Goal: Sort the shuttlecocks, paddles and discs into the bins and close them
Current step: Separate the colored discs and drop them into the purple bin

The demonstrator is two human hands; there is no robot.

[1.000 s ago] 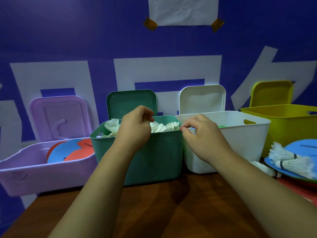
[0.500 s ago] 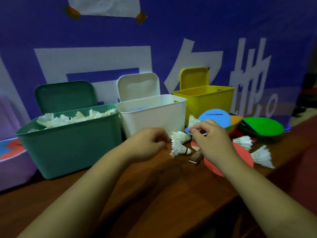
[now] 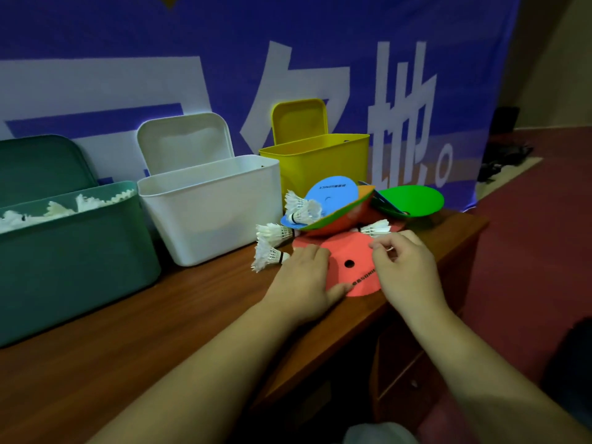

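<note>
A red disc (image 3: 349, 251) with a centre hole lies flat near the table's right end. My left hand (image 3: 307, 277) rests palm down on its left edge, fingers extended and thumb along the near rim. The curled fingers of my right hand (image 3: 403, 264) pinch at the disc's right rim. Two shuttlecocks (image 3: 269, 255) (image 3: 275, 233) lie just left of the disc, and another (image 3: 376, 228) lies behind it. A blue disc (image 3: 333, 195) carrying a shuttlecock (image 3: 304, 209) tops a tilted stack. A green disc (image 3: 413, 200) sits further right.
Three open bins stand along the wall with lids raised: a green bin (image 3: 73, 251) full of shuttlecocks, a white bin (image 3: 208, 206) and a yellow bin (image 3: 320, 161). The table's right edge (image 3: 461, 238) drops off just beyond my right hand.
My view has swung right, away from the green and white bins. Both hands have come down from the bin rims onto the red disc.
</note>
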